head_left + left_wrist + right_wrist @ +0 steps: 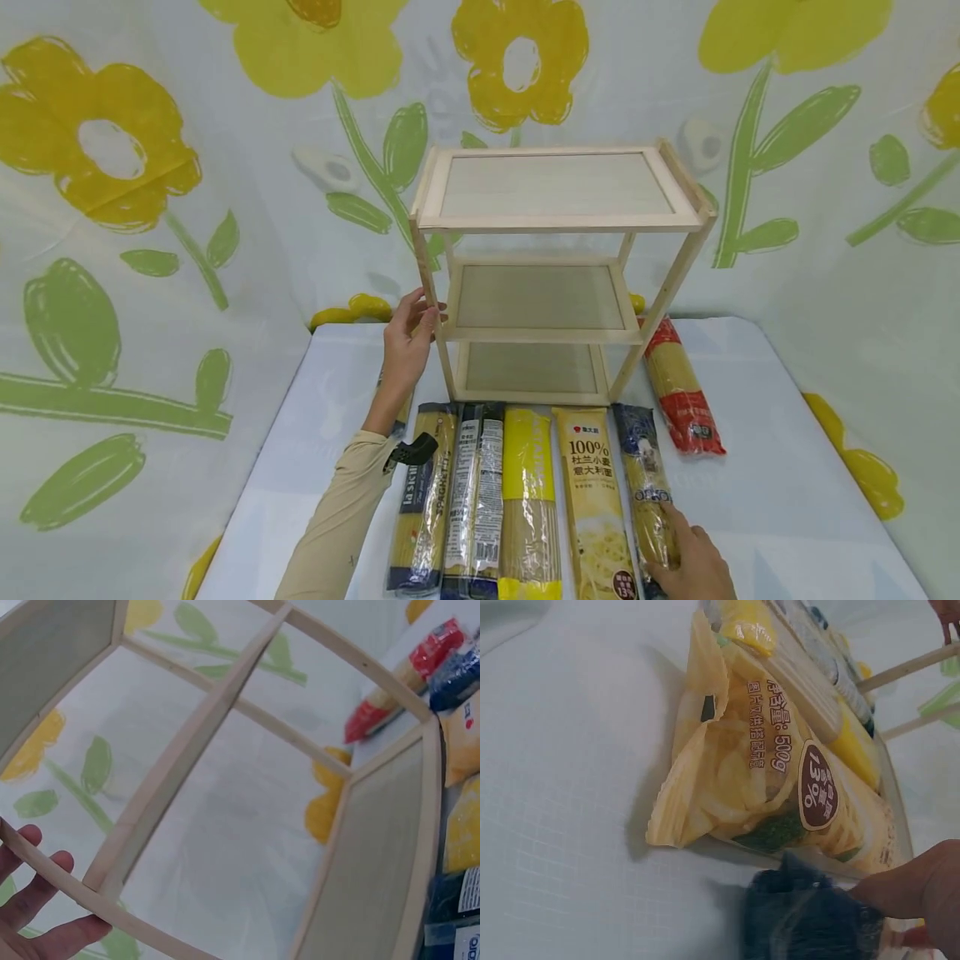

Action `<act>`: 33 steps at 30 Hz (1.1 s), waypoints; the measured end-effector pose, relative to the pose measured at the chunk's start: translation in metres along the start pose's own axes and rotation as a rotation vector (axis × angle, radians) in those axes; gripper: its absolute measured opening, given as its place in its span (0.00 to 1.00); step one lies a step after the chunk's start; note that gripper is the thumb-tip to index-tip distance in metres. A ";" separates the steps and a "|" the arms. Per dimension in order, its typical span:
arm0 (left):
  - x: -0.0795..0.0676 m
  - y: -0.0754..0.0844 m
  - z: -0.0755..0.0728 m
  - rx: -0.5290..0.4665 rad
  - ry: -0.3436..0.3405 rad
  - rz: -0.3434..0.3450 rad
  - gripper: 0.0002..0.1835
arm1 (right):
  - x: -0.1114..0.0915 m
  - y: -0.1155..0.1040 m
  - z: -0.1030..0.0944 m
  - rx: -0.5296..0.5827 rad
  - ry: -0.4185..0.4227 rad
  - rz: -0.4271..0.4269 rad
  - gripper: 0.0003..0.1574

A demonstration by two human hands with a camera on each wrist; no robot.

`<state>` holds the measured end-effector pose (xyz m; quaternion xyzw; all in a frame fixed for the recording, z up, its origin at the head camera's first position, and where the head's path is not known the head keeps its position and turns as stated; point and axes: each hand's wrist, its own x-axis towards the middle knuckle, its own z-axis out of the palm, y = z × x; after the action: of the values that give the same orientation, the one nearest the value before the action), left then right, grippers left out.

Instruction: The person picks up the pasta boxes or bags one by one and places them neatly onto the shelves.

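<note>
A three-tier wooden shelf (pixel 540 223) stands at the back of the table. My left hand (pixel 410 333) holds its left front post at middle-tier height; in the left wrist view, fingers (pixel 56 879) of that hand lie around the post (pixel 150 930). At the near right, my right hand (pixel 693 557) grips the lower end of a dark blue and clear pasta bag (pixel 643 467). In the right wrist view, the thumb (pixel 907 889) presses on the bag's blue end (pixel 802 915), which is blurred. The far side of that grip is hidden.
Left of the held bag lie a cream pasta bag (pixel 592 500), a yellow spaghetti pack (pixel 528 475) and dark blue spaghetti packs (pixel 474 492). A red pasta bag (pixel 681 387) rests right of the shelf. Another pack is partly behind the left forearm. Flowered cloth (pixel 247 275) surrounds the table.
</note>
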<state>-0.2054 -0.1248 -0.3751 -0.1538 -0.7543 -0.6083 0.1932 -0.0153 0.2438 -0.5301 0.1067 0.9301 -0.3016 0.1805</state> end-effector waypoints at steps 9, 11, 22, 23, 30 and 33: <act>0.001 -0.003 0.001 -0.007 -0.003 -0.005 0.19 | -0.015 -0.005 -0.017 0.107 0.041 0.028 0.49; 0.000 -0.003 0.000 -0.005 -0.003 -0.006 0.19 | -0.020 -0.007 -0.022 0.105 0.047 0.022 0.49; 0.002 -0.005 -0.001 -0.017 0.014 0.035 0.18 | -0.041 -0.027 -0.067 -0.008 0.119 -0.001 0.51; 0.002 -0.006 -0.002 -0.021 0.015 0.035 0.17 | -0.042 -0.030 -0.072 -0.012 0.130 0.002 0.51; 0.003 -0.005 -0.002 -0.033 0.006 0.038 0.17 | -0.044 -0.039 -0.107 -0.057 0.209 0.000 0.52; 0.003 -0.005 -0.002 -0.032 -0.002 0.038 0.18 | -0.044 -0.040 -0.118 -0.071 0.270 -0.026 0.52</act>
<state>-0.2104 -0.1279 -0.3773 -0.1720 -0.7416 -0.6164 0.2015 -0.0192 0.2784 -0.4024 0.1279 0.9572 -0.2539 0.0534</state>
